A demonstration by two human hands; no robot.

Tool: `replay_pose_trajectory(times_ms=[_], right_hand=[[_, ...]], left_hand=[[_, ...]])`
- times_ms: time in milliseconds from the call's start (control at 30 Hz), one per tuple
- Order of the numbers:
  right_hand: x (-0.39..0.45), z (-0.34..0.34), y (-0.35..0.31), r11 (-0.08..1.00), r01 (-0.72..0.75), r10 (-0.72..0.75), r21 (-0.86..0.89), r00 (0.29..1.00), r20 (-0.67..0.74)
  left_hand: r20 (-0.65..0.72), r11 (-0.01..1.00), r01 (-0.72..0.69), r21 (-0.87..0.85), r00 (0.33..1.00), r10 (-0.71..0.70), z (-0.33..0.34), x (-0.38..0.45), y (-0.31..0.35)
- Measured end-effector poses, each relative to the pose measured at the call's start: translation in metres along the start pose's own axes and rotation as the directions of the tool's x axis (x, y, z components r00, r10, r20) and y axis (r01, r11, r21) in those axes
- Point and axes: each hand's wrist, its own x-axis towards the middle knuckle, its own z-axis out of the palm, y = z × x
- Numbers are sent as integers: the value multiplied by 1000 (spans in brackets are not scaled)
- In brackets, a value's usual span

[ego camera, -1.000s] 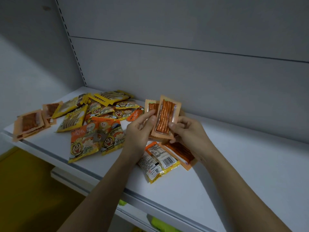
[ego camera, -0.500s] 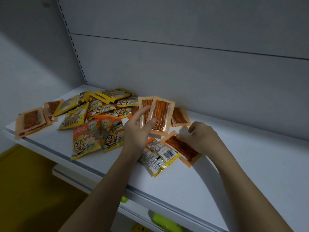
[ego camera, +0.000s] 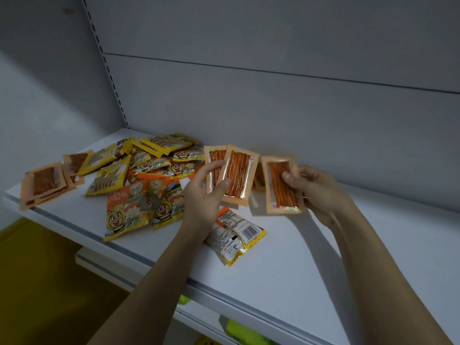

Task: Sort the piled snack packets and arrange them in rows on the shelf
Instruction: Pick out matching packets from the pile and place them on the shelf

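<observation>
While the left hand (ego camera: 206, 195) pinches two fanned orange spicy-strip packets (ego camera: 236, 175), thumb on the front one and fingers behind, the risk is plain: these slick foil sleeves could slide apart and drop back onto the shelf (ego camera: 323, 257), undoing the sort. The right hand (ego camera: 316, 190) grips a third strip packet (ego camera: 282, 186) by its edge, thumb on its face, held just beside the fanned pair but apart from it. Misaligned on the way in, it could knock the loose pair out of the pinch. Another strip packet (ego camera: 258, 179) lies on the shelf, half hidden between the held ones. Left of the fanned pair sprawls the unsorted heap of yellow cartoon-face packets (ego camera: 139, 185), touching and overlapping. Just below the pair, by the left wrist, two packets lie barcode-up (ego camera: 236, 235). Rows? None formed yet, I'd judge.
</observation>
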Motion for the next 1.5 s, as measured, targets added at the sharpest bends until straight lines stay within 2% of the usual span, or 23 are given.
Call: replay_pose_trajectory(times_ms=[100, 200, 400, 567, 667, 733, 833, 933, 1000, 1067, 1133, 1300, 1333, 1367, 1400, 1467, 1500], right_hand=[[2, 11, 3, 983, 0, -7, 184, 999, 33], [-1, 33, 13, 982, -6, -3, 191, 999, 48], [-6, 51, 25, 968, 27, -14, 248, 999, -53], [-9, 53, 26, 992, 117, -113, 52, 991, -71], [9, 41, 32, 973, 121, -169, -197, 954, -249], [27, 30, 36, 934, 92, -209, -344, 923, -323], [55, 21, 34, 790, 21, -244, -613, 928, -283], [73, 24, 27, 715, -52, -220, -697, 930, -294], [73, 32, 25, 605, -70, -165, -793, 963, -211], [68, 39, 27, 519, -46, -128, -854, 983, -130], [64, 40, 26, 514, -68, -89, -855, 987, -132], [42, 34, 13, 480, -172, 33, -860, 984, -178], [37, 32, 13, 492, -178, 52, -852, 983, -176], [32, 28, 14, 553, -186, 67, -812, 982, -179], [26, 24, 15, 661, -195, 85, -725, 979, -186], [10, 18, 13, 899, -181, 107, -398, 974, -201], [1, 16, 10, 968, -148, 107, -204, 974, -202]], left_hand=[[25, 998, -21, 55, 999, 20, 0, 2, -3], [49, 998, -30, 62, 998, 27, 2, 1, -3], [139, 1000, 2, -7, 990, -1, 4, -1, 0], [118, 1000, 5, -13, 993, -3, 6, -1, 1], [49, 1000, 21, -20, 999, -20, 4, 2, -3], [9, 1000, 6, 8, 1000, -6, 3, 4, -3], [-35, 1000, 0, 30, 999, 1, 1, 6, -3], [-81, 998, -2, 61, 997, 7, -1, 7, -4], [-106, 998, -7, 69, 994, 14, -2, 5, -2], [-107, 1000, 6, -14, 994, -7, -1, 3, 1], [-92, 990, 26, -135, 995, -38, 1, -1, 4], [-108, 990, -10, -140, 994, -5, 1, -1, 17], [-103, 990, 4, -140, 994, -18, 0, 2, 19], [-94, 989, 17, -145, 995, -31, -1, 5, 21], [-83, 988, 33, -153, 995, -46, -2, 7, 22], [-55, 984, 59, -168, 996, -69, -2, 7, 25], [-46, 983, 69, -172, 996, -78, -1, 6, 26]])
